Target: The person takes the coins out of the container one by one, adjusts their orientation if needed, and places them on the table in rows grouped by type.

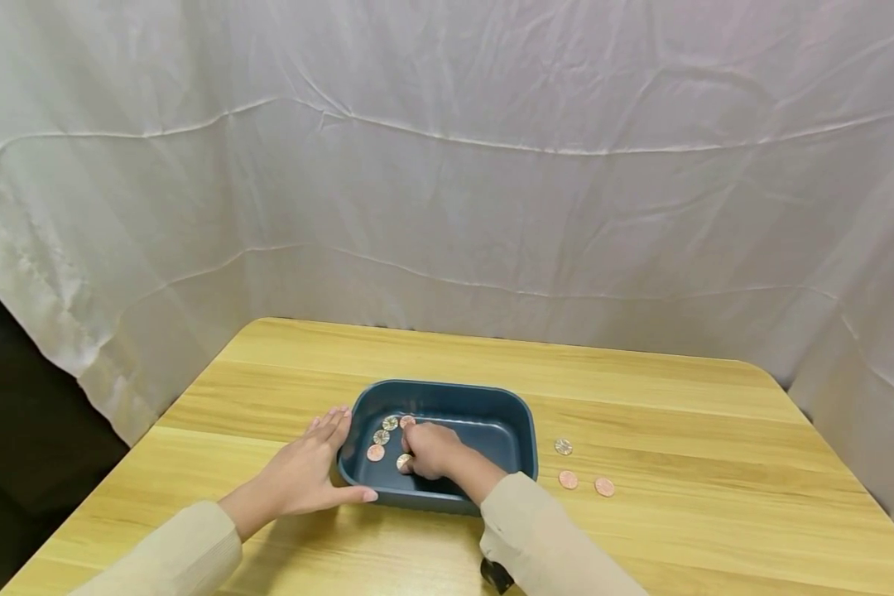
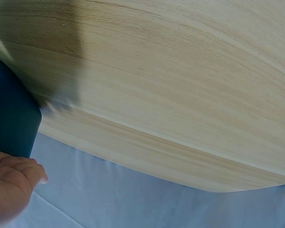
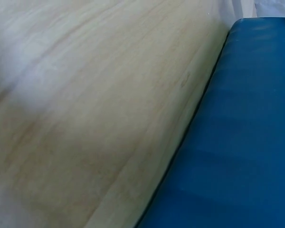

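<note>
A dark blue rectangular tray (image 1: 507, 399) with raised walls sits on the table. My left hand (image 1: 305, 472) rests against its left end, fingers straight along the side and thumb at the front wall. In the left wrist view, the fingers of that left hand (image 2: 14, 178) touch the tray's outer wall (image 2: 14, 114). My right hand (image 1: 434, 451) reaches inside, its bent fingers pinching a gold-coloured coin (image 1: 403, 463) low over the tray floor. Farther left in the tray lie gold-coloured coins (image 1: 382, 436) and copper-coloured coins (image 1: 376, 453). The right wrist view shows mainly the tray's outer wall (image 3: 242, 133).
On the wooden table (image 1: 678, 422), right of the tray, lie a silvery-gold coin (image 1: 563, 447) and two copper-coloured coins, one nearer the tray (image 1: 569, 479) and one farther right (image 1: 604, 487). A pale curtain (image 1: 529, 207) hangs behind the table and along its sides.
</note>
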### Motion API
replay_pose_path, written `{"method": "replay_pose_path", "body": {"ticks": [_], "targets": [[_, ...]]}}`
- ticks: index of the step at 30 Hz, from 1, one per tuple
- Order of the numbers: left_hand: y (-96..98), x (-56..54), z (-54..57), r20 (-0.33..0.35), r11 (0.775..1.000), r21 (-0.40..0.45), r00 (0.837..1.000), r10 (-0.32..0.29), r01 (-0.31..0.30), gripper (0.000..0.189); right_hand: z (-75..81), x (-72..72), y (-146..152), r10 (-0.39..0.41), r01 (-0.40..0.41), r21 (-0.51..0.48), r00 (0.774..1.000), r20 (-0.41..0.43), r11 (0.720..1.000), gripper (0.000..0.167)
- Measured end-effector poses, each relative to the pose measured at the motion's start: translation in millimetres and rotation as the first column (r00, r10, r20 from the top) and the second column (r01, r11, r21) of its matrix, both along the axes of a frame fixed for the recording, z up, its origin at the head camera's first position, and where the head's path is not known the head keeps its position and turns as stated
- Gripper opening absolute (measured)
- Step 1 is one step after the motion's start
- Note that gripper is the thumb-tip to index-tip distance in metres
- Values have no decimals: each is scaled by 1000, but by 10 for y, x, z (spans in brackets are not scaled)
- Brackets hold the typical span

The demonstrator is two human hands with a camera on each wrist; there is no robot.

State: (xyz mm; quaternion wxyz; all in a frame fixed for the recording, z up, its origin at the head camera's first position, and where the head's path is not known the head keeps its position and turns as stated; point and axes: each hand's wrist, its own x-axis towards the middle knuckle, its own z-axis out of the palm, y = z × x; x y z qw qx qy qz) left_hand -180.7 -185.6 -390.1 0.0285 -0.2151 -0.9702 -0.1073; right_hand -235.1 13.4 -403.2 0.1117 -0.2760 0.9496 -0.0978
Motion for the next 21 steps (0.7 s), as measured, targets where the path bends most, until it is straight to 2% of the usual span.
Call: {"method": "replay_pose_path", "body": {"ticks": [4,10,12,16,18,21], "targets": [[-1,3,3,7,1000,5,1000,2,-2,114,1,-4,25,10,-8,-44,999,35,999,10],[2,7,6,11,1000,2,1000,2,-2,114,-43,-23,69,11,0,-149,998,68,989,15],[4,9,4,15,1000,3,1000,6,-6,114,-57,-27,96,-2,19,-220,997,81,975,19],[6,13,1,16,1000,4,1000,11,-11,114,-57,-22,163,-37,82,-358,991,129,930,25],[4,14,1,11,1000,1,1000,11,-11,114,-44,-15,200,-46,103,-401,988,150,910,26],[1,13,-1,5,1000,-1,1000,11,-11,115,-23,2,259,-52,116,-430,986,156,895,26]]}}
